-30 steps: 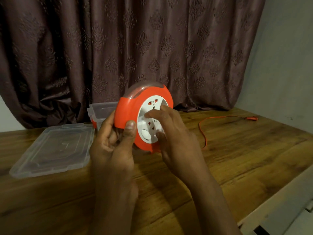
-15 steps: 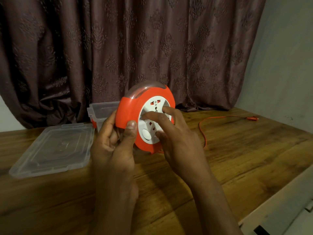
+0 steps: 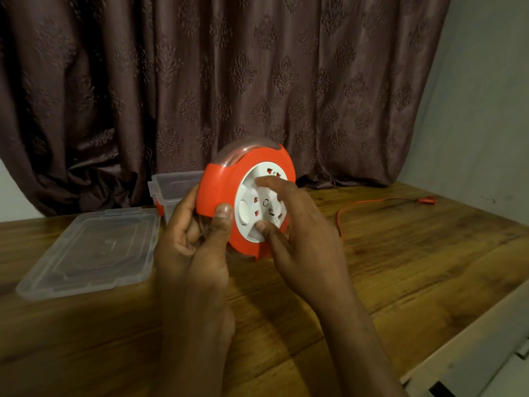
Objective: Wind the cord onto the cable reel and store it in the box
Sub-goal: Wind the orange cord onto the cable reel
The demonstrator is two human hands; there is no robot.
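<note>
Two hands' fingers around one round orange cable reel [image 3: 220, 190], white socket face [image 3: 262, 207], clear top.

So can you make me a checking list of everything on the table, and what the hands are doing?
Surface: brown wooden table, grain showing.
Job's things: round orange-and-white plastic cable reel held upright; clear plastic box behind it, open; its flat clear lid lying at left.
Clutter: nothing seen.
Hands: left hand grips the reel's orange rim; right hand has fingertips on the white socket face.
Cables: thin orange cord trailing across the table to its plug, not yet wound in.
Surroundings: patterned brown curtain, pale wall.
</note>
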